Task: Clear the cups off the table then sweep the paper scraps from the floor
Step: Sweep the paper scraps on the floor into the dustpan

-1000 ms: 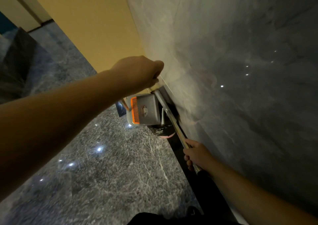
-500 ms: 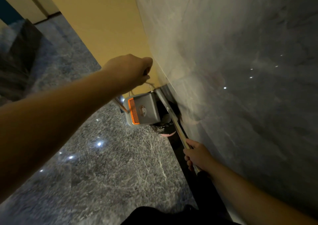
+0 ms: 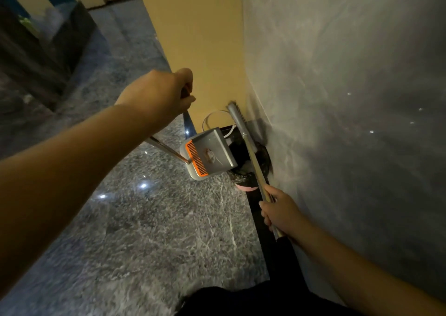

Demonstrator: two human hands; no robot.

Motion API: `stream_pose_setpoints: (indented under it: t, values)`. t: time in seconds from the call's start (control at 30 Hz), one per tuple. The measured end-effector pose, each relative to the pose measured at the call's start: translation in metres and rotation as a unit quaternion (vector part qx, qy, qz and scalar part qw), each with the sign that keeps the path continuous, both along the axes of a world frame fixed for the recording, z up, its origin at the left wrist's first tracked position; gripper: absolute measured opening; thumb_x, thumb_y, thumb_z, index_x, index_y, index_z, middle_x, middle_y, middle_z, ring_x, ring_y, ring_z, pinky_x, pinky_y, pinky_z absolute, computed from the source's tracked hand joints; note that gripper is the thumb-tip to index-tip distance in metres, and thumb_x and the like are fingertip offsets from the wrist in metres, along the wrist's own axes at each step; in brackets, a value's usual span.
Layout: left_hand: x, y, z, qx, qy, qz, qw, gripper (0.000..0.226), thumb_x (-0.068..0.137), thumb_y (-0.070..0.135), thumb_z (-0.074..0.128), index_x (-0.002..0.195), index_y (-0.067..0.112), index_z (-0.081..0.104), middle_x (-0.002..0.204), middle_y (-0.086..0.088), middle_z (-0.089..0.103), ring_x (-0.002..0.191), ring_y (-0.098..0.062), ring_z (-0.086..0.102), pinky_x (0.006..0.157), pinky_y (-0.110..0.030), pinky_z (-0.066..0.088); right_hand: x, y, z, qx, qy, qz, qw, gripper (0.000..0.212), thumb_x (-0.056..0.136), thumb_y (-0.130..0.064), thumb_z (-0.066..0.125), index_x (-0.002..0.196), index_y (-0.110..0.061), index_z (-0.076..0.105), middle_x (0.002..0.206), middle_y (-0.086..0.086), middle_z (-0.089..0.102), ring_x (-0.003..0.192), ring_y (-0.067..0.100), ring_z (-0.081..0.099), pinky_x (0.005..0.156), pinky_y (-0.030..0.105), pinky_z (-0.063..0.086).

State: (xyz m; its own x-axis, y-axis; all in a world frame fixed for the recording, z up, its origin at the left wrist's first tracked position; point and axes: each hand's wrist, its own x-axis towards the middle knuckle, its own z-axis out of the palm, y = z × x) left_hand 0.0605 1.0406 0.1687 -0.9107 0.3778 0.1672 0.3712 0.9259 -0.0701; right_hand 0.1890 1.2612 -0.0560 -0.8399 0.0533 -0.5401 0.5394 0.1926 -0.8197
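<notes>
My left hand [image 3: 160, 93] grips the top of a thin metal handle that runs down to a grey dustpan [image 3: 209, 154] with an orange comb edge. The dustpan hangs tilted over a small bin [image 3: 243, 179] lined with a black bag, set in the corner. My right hand [image 3: 277, 209] grips the broom handle [image 3: 255, 166]. The grey broom head [image 3: 235, 113] points up, away from me, against the marble wall. No cups or paper scraps show.
A grey marble wall [image 3: 350, 98] fills the right side and a yellow wall [image 3: 200, 38] stands behind the bin. The polished grey stone floor [image 3: 144, 231] spreads left. Dark furniture [image 3: 43, 50] stands at far left. A white cord [image 3: 212, 116] loops behind the dustpan.
My left hand has pulled back from the marble wall and the dustpan has swung out with it over the bin. My right hand keeps its hold on the broom.
</notes>
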Motion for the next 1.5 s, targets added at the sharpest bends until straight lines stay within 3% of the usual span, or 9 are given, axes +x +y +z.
stream_pose_setpoints:
  t: [0.23, 0.4, 0.5, 0.6, 0.83, 1.03, 1.2, 1.37, 1.5]
  values:
    - [0.022, -0.101, -0.004, 0.026, -0.009, 0.087, 0.996, 0.027, 0.095, 0.040, 0.057, 0.113, 0.020, 0.050, 0.090, -0.009, 0.062, 0.077, -0.025, 0.058, 0.060, -0.037, 0.046, -0.021, -0.074, 0.009, 0.024, 0.015, 0.044, 0.999, 0.056, 0.093, -0.002, 0.048, 0.145, -0.021, 0.040, 0.067, 0.002, 0.054, 0.038, 0.006, 0.048, 0.038, 0.020, 0.040]
    - [0.037, -0.191, -0.018, 0.054, -0.039, 0.150, 0.986, 0.024, 0.096, 0.041, 0.054, 0.110, 0.023, 0.049, 0.083, -0.006, 0.061, 0.073, -0.026, 0.059, 0.064, -0.043, 0.056, -0.032, -0.150, 0.012, 0.044, -0.003, 0.101, 0.994, 0.060, 0.093, -0.001, 0.048, 0.149, -0.016, 0.032, 0.067, 0.006, 0.053, 0.034, 0.004, 0.046, 0.039, 0.019, 0.040]
    - [0.046, -0.249, -0.033, 0.058, -0.049, 0.186, 0.980, 0.022, 0.096, 0.041, 0.053, 0.108, 0.023, 0.048, 0.073, -0.001, 0.052, 0.067, -0.024, 0.056, 0.056, -0.036, 0.050, -0.039, -0.203, 0.010, 0.044, -0.016, 0.131, 0.990, 0.060, 0.093, 0.001, 0.049, 0.149, -0.013, 0.032, 0.065, 0.007, 0.054, 0.034, 0.006, 0.046, 0.038, 0.020, 0.039]
    - [0.059, -0.308, -0.049, 0.071, -0.060, 0.225, 0.970, 0.021, 0.097, 0.040, 0.052, 0.108, 0.022, 0.049, 0.071, 0.000, 0.050, 0.066, -0.025, 0.055, 0.053, -0.031, 0.043, -0.049, -0.259, 0.006, 0.042, -0.038, 0.168, 0.984, 0.060, 0.094, 0.001, 0.049, 0.149, -0.013, 0.031, 0.063, 0.005, 0.058, 0.037, 0.010, 0.048, 0.041, 0.022, 0.041]
    - [0.088, -0.432, -0.071, 0.113, -0.068, 0.312, 0.941, 0.021, 0.098, 0.037, 0.052, 0.108, 0.019, 0.051, 0.083, -0.011, 0.064, 0.073, -0.031, 0.060, 0.062, -0.041, 0.053, -0.070, -0.388, -0.003, 0.056, -0.053, 0.230, 0.970, 0.057, 0.094, -0.001, 0.050, 0.148, -0.016, 0.034, 0.066, 0.007, 0.061, 0.048, 0.015, 0.052, 0.047, 0.026, 0.043]
    - [0.098, -0.523, -0.089, 0.155, -0.055, 0.387, 0.907, 0.019, 0.097, 0.037, 0.054, 0.104, 0.019, 0.051, 0.079, -0.009, 0.064, 0.068, -0.029, 0.059, 0.059, -0.042, 0.053, -0.108, -0.488, -0.005, 0.087, -0.061, 0.298, 0.949, 0.056, 0.095, -0.005, 0.051, 0.147, -0.018, 0.036, 0.064, 0.007, 0.060, 0.053, 0.017, 0.052, 0.053, 0.029, 0.044]
    - [0.078, -0.602, -0.108, 0.178, -0.036, 0.455, 0.872, 0.019, 0.096, 0.038, 0.054, 0.102, 0.021, 0.050, 0.073, -0.006, 0.061, 0.065, -0.029, 0.057, 0.056, -0.041, 0.052, -0.161, -0.577, -0.015, 0.084, -0.058, 0.334, 0.937, 0.052, 0.095, -0.004, 0.052, 0.144, -0.016, 0.041, 0.062, 0.005, 0.058, 0.045, 0.014, 0.050, 0.042, 0.022, 0.042]
    - [0.023, -0.690, -0.127, 0.191, -0.024, 0.509, 0.839, 0.019, 0.096, 0.040, 0.055, 0.100, 0.022, 0.050, 0.072, -0.006, 0.060, 0.065, -0.029, 0.057, 0.055, -0.039, 0.050, -0.244, -0.683, -0.035, 0.064, -0.063, 0.355, 0.930, 0.054, 0.094, 0.000, 0.051, 0.145, -0.011, 0.038, 0.051, 0.004, 0.054, 0.040, 0.013, 0.047, 0.042, 0.024, 0.040]
    - [-0.028, -0.752, -0.134, 0.198, -0.024, 0.539, 0.818, 0.018, 0.096, 0.038, 0.055, 0.100, 0.021, 0.050, 0.068, -0.003, 0.058, 0.062, -0.028, 0.056, 0.051, -0.034, 0.045, -0.316, -0.767, -0.034, 0.064, -0.072, 0.386, 0.918, 0.057, 0.093, 0.000, 0.053, 0.147, -0.013, 0.035, 0.056, 0.006, 0.056, 0.042, 0.012, 0.048, 0.040, 0.024, 0.041]
